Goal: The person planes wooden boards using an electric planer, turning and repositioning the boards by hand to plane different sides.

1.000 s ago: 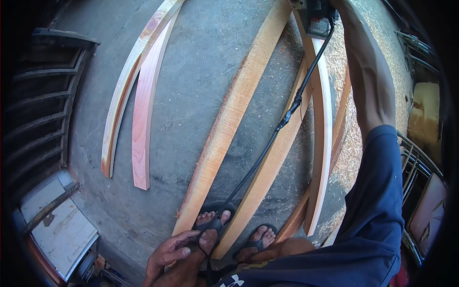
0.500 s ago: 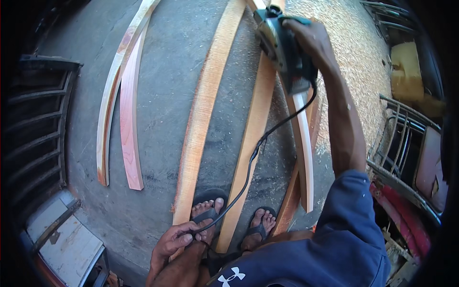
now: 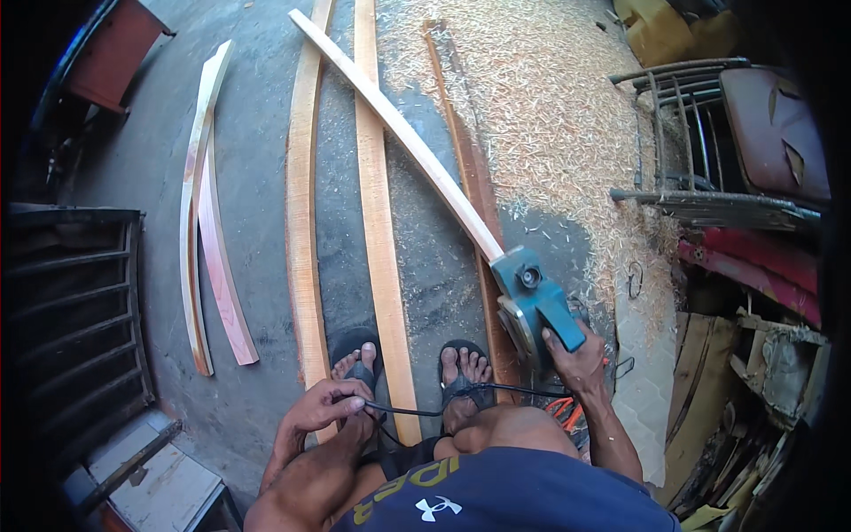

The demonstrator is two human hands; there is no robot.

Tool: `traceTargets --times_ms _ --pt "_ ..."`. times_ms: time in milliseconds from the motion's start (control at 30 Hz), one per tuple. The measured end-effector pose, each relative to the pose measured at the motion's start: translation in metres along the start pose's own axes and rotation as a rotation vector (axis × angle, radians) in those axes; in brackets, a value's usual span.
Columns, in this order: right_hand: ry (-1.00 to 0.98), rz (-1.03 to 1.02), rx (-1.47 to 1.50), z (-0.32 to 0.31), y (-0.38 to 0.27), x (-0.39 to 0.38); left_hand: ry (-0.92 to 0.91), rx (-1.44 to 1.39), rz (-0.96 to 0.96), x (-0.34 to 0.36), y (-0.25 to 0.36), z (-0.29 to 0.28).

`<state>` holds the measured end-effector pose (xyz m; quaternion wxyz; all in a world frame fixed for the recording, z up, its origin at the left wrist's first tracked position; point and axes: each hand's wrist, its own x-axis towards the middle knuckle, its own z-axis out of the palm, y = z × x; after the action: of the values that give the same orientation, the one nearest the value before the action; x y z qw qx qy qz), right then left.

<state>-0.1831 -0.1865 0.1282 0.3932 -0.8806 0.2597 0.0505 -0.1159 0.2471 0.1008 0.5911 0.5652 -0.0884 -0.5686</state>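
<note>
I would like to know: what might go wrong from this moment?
The pale strip lies across other planks with no clamp visible, so it might shift under the power planer in the right hand. The black cord passes from the left hand by the right foot and might snag there. The bare toes are near the planer, so a slip could perhaps hurt them.

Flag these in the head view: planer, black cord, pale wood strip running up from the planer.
Planer [image 3: 534,301]: head view, on its teal body.
Black cord [image 3: 408,411]: head view, on the stretch just right of the left hand [image 3: 330,405].
Pale wood strip [image 3: 404,133]: head view, midway along its bare face.
</note>
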Motion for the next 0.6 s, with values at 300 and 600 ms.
traceTargets --times_ms 300,600 --pt "0.003 0.013 -0.014 -0.015 0.028 -0.035 -0.323 0.357 -0.232 -0.018 0.052 0.045" --pt "-0.057 -0.075 0.049 0.049 -0.084 0.086 -0.511 0.611 -0.338 0.044 0.109 -0.040"
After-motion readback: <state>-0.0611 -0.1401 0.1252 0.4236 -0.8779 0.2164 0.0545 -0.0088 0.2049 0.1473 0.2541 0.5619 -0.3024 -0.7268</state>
